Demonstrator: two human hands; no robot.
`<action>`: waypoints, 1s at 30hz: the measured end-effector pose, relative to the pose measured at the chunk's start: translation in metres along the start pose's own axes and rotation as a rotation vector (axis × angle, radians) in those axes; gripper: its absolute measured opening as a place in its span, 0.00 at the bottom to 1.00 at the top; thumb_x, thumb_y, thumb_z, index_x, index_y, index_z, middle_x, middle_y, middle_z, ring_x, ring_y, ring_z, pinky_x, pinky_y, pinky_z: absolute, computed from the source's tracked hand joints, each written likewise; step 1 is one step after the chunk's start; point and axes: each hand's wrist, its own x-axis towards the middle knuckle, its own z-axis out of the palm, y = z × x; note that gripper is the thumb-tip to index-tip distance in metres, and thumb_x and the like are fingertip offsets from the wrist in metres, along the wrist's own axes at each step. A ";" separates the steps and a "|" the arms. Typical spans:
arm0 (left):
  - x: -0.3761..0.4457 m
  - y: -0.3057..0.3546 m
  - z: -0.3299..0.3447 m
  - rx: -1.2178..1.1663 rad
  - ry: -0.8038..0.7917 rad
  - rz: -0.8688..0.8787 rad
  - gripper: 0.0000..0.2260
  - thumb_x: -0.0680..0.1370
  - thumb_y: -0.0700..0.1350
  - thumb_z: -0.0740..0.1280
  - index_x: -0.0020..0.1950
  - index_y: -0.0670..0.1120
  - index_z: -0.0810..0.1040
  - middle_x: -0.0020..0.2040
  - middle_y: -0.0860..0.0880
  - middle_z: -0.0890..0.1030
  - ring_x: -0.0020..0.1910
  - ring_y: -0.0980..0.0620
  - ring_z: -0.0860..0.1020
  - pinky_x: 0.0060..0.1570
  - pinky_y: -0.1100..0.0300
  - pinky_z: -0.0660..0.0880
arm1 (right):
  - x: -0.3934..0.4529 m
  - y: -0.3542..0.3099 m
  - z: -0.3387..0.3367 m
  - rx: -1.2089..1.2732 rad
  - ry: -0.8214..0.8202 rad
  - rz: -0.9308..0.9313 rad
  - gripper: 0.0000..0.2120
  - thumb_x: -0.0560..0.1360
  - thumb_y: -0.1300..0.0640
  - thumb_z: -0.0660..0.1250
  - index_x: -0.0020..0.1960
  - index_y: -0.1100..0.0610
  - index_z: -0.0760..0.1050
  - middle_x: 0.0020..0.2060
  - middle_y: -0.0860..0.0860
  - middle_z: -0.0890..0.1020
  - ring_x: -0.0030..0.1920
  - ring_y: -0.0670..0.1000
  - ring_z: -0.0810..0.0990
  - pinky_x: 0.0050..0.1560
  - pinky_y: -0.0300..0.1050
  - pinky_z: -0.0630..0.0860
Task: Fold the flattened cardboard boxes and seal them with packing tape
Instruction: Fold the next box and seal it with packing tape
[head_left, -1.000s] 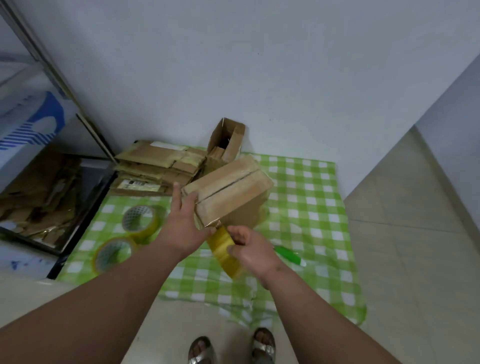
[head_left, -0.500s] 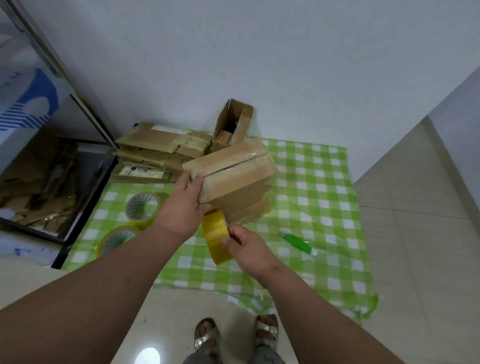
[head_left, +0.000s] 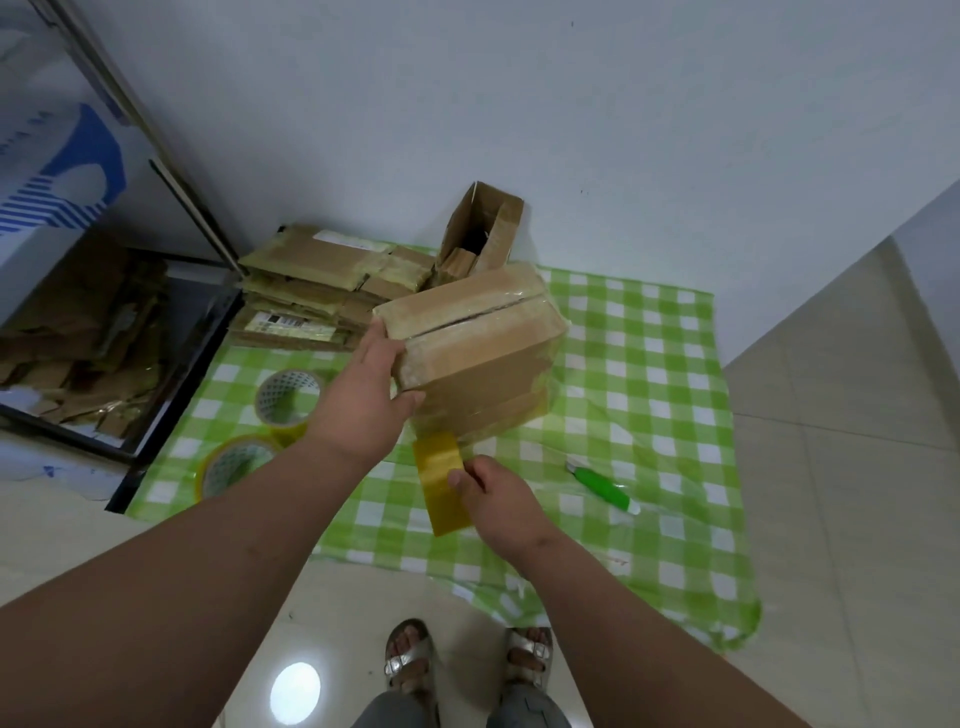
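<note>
A person stands over a green checked cloth (head_left: 649, 364) on the floor. The left hand (head_left: 363, 410) grips the near-left corner of a folded cardboard box (head_left: 483, 338), held up and tilted. The right hand (head_left: 498, 499) holds a yellow tape roll (head_left: 441, 488) just below it. Two more tape rolls (head_left: 260, 431) lie to the left, a green cutter (head_left: 605, 488) to the right, and flattened boxes (head_left: 322, 286) are stacked at the far left.

No legible text, labels or numbers anywhere

Plain white wall (head_left: 571, 130); pale tiled floor (head_left: 841, 415), ceiling light reflected in it; green-checked cloth (head_left: 649, 364) spread over floor.
</note>
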 end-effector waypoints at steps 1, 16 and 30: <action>-0.003 -0.001 0.002 -0.026 0.022 0.004 0.27 0.75 0.46 0.74 0.72 0.49 0.68 0.80 0.53 0.55 0.64 0.46 0.76 0.60 0.48 0.75 | 0.002 0.002 -0.001 0.004 -0.017 0.005 0.10 0.82 0.52 0.60 0.57 0.55 0.75 0.49 0.50 0.80 0.50 0.51 0.77 0.47 0.44 0.71; -0.030 0.002 0.034 -0.197 -0.001 -0.176 0.53 0.75 0.36 0.70 0.67 0.80 0.33 0.53 0.48 0.77 0.40 0.49 0.80 0.38 0.53 0.78 | 0.021 0.021 -0.022 -0.053 -0.124 0.065 0.17 0.79 0.53 0.66 0.66 0.53 0.76 0.60 0.51 0.81 0.60 0.51 0.79 0.61 0.44 0.74; -0.036 0.012 0.046 -0.195 0.051 -0.278 0.49 0.78 0.36 0.66 0.72 0.75 0.34 0.42 0.51 0.80 0.36 0.49 0.80 0.36 0.48 0.79 | 0.028 0.095 -0.093 -0.827 0.188 0.369 0.15 0.76 0.57 0.56 0.62 0.53 0.70 0.61 0.53 0.73 0.63 0.57 0.72 0.62 0.56 0.66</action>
